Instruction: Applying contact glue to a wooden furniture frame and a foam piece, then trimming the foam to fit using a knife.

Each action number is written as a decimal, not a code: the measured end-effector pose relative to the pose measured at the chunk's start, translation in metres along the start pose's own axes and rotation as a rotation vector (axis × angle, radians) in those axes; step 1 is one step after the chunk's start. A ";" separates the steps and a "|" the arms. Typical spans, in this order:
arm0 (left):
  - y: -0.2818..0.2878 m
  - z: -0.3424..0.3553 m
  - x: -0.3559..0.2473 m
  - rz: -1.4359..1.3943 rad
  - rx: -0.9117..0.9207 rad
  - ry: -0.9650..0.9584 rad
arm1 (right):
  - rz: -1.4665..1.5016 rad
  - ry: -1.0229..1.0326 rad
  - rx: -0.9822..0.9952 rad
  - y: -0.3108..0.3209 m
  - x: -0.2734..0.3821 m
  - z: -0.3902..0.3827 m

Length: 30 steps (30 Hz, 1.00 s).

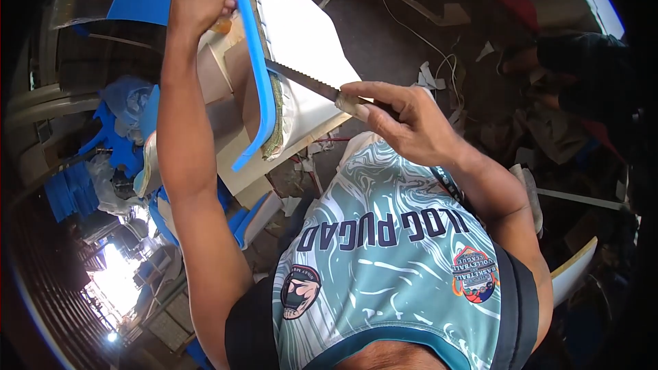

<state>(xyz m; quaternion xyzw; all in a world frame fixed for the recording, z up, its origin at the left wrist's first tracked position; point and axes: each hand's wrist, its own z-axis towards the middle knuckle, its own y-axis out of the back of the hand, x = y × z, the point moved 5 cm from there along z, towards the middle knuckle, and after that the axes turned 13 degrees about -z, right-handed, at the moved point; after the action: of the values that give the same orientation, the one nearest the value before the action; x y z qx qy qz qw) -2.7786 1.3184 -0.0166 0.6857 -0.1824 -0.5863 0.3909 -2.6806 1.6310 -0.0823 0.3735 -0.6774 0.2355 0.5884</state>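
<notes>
My left hand [204, 3] is closed near the upper end of a blue strip [264, 99], its fingers pinching the strip's edge. The strip runs down along the curved side of a white panel [312, 34], and its lower end hangs free. Between strip and panel shows a rough, greenish-brown padded edge [275, 113]. In my right hand [411, 123] is a serrated knife [305, 79], gripped by its short handle with the forefinger stretched along it. The blade points up and left, its tip meeting the blue strip's edge.
Blue sheets [72, 192] and crumpled clear plastic [130, 99] lie at the left. A pale cable [415, 33] crosses the littered floor beyond the panel. Another person in dark clothing [589, 72] is at the far right. A pale bar [579, 199] lies on the right.
</notes>
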 end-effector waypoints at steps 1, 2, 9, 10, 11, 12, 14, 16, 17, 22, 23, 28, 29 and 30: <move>0.002 -0.011 -0.001 0.001 0.005 0.064 | -0.006 -0.024 0.014 -0.001 -0.002 0.000; 0.006 -0.024 -0.002 0.008 0.006 0.130 | -0.010 -0.041 0.032 -0.003 -0.004 0.002; -0.002 -0.139 -0.012 0.034 0.090 0.276 | -0.037 0.120 0.041 -0.023 -0.013 -0.001; -0.005 -0.148 -0.008 0.022 0.046 0.253 | -0.067 0.123 0.057 -0.025 -0.012 0.000; -0.007 -0.155 -0.013 0.026 -0.005 0.282 | -0.079 0.129 0.066 -0.029 -0.014 0.002; -0.007 -0.156 -0.012 0.033 -0.012 0.292 | -0.073 0.134 0.076 -0.032 -0.013 0.005; -0.003 -0.158 -0.009 0.136 -0.110 0.329 | -0.107 0.231 0.043 -0.034 -0.005 0.010; -0.002 -0.155 -0.010 0.168 -0.121 0.351 | -0.129 0.263 0.032 -0.036 -0.002 0.015; 0.001 -0.155 -0.010 0.198 -0.130 0.361 | -0.116 0.264 0.026 -0.037 -0.001 0.016; 0.008 -0.145 0.006 0.084 -0.125 0.344 | -0.083 0.213 -0.001 -0.044 -0.003 0.029; 0.007 -0.144 0.011 0.081 -0.124 0.339 | -0.086 0.213 -0.005 -0.043 -0.002 0.037; -0.009 -0.137 0.010 0.163 -0.084 0.223 | -0.250 0.210 -0.042 -0.052 0.000 0.083; -0.010 -0.136 0.009 0.168 -0.080 0.216 | -0.274 0.257 -0.129 -0.056 -0.003 0.093; -0.013 -0.132 0.009 0.177 -0.064 0.222 | -0.273 0.258 -0.141 -0.056 -0.005 0.098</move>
<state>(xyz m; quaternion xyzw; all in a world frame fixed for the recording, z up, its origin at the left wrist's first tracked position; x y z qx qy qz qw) -2.6541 1.3624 -0.0311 0.7147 -0.1790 -0.4755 0.4807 -2.6980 1.5237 -0.1133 0.3866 -0.5543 0.1515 0.7213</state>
